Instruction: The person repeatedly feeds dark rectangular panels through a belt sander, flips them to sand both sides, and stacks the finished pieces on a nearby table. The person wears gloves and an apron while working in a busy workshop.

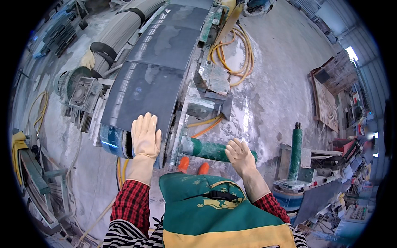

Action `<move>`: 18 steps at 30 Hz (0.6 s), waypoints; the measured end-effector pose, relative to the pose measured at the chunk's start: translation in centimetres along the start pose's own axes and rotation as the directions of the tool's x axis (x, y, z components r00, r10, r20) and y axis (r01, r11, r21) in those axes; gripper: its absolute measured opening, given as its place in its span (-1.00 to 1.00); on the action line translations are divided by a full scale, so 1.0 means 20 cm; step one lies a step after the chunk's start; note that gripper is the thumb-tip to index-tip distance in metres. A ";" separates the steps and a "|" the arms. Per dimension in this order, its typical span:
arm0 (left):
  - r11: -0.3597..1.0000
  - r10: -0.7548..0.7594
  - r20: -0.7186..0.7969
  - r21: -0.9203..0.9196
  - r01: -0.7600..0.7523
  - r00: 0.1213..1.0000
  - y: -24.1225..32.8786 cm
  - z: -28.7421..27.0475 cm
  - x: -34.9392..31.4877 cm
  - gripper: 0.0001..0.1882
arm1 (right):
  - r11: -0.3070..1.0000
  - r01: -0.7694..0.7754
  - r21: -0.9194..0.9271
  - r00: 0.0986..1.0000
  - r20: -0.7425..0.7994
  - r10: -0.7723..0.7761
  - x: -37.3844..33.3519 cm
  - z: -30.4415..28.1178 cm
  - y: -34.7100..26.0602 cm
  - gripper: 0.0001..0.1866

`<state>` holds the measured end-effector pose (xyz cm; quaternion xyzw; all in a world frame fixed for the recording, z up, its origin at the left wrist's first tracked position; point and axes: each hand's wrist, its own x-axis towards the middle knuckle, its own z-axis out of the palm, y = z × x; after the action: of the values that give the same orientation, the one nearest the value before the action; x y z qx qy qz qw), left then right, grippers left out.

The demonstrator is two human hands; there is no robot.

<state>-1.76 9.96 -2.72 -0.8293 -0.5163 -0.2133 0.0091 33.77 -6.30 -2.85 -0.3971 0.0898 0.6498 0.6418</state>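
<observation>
My left hand [145,134], in a cream rubber glove, lies flat on the near end of a dark grey slab [151,84], fingers stretched forward and close together. The slab rests on a belt conveyor, whose blue-sided end roller [111,139] shows at the near left corner. My right hand [241,157], gloved alike, is raised beside the outer end of a green cylinder [211,149] and overlaps it in view. Its fingers are curled in, with nothing visible in them. Whether it touches the cylinder I cannot tell.
Another slab [173,41] lies farther along the conveyor. A motor [80,91] stands at its left, and a yellow hose [248,58] coils on the floor at its right. An upright green post [295,153] stands to my right. Orange shoe tips [203,168] show below.
</observation>
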 end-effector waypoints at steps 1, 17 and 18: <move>1.000 0.002 0.006 0.005 -0.002 1.000 0.01 -0.01 0.00 -0.47 | 1.000 -0.006 0.001 1.000 -0.002 0.006 0.00 0.00 0.00 -0.47; -0.436 -0.842 0.457 -0.889 0.138 0.287 -0.02 -0.10 -0.19 -0.50 | 0.992 0.052 -0.118 0.998 0.028 -0.049 -0.14 -0.17 -0.05 -0.47; -0.500 -0.803 0.534 -0.845 0.188 0.266 -0.05 -0.16 -0.17 -0.52 | 0.995 0.057 -0.088 0.998 0.007 -0.056 -0.14 -0.18 -0.04 -0.47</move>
<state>-4.88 6.76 -1.31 -0.0348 -0.5493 -0.6336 -0.5437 35.43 -10.60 -3.12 -0.4258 0.0485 0.6356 0.6421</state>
